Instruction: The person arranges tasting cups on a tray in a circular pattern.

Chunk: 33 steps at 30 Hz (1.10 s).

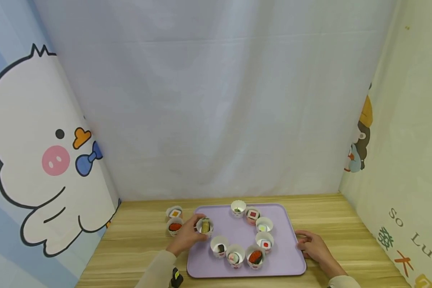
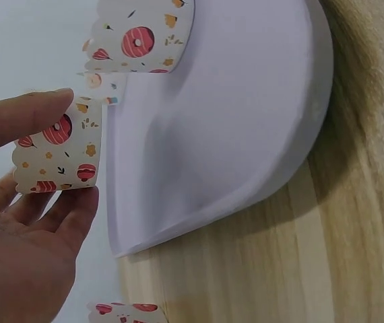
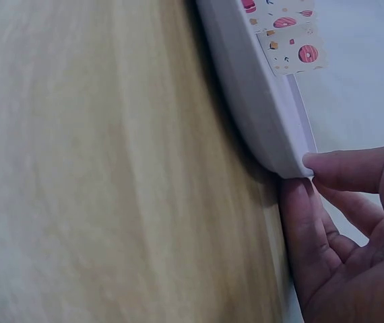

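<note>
My left hand (image 1: 188, 236) grips a white paper baking cup (image 1: 201, 232) between thumb and fingers, above the left side of the lilac tray (image 1: 234, 228). A greenish-yellow sushi-like piece (image 1: 205, 226) sits inside that cup. The left wrist view shows the cup's (image 2: 77, 151) donut print and scalloped edge. At the tray's right rim, my right hand (image 1: 315, 249) pinches the edge. In the right wrist view its thumb (image 3: 343, 168) lies on the rim (image 3: 296, 148), with fingers below it.
Several similar cups stand in a curve on the tray, among them one with orange-red topping (image 1: 255, 258) and one at the back (image 1: 238, 209). Two more cups (image 1: 175, 227) stand on the wooden table (image 1: 129, 240) left of the tray. A pale curtain (image 1: 219, 120) hangs behind.
</note>
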Tool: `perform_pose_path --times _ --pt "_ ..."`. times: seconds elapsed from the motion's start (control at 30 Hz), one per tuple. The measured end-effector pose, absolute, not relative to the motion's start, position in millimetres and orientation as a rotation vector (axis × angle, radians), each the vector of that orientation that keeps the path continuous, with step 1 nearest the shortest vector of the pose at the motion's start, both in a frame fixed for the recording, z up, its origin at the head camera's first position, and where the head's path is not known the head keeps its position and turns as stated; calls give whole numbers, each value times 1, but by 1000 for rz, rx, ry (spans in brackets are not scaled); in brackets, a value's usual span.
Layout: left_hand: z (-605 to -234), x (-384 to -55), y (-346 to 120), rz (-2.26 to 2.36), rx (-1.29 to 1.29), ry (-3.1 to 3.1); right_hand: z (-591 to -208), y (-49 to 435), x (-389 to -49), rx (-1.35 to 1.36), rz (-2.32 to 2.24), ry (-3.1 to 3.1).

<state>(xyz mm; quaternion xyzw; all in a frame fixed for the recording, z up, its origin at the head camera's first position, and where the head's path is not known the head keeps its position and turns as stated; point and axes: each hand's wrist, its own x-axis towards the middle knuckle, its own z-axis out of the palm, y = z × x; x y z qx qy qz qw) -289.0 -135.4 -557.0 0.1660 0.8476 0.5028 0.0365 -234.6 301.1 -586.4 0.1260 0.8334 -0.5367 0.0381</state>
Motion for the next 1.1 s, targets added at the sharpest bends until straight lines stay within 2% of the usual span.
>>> perform_pose_path --times 0.17,0.6,1.1 --pt "-562 -292 -130 1477 493 2629 -586 301 -234 387 -1656 2555" --pt "-583 -304 -117 1371 649 2685 -585 300 -234 385 -1650 2566" --pt "-582 -300 -118 1381 664 2549 -582 298 -232 399 -1642 2562"
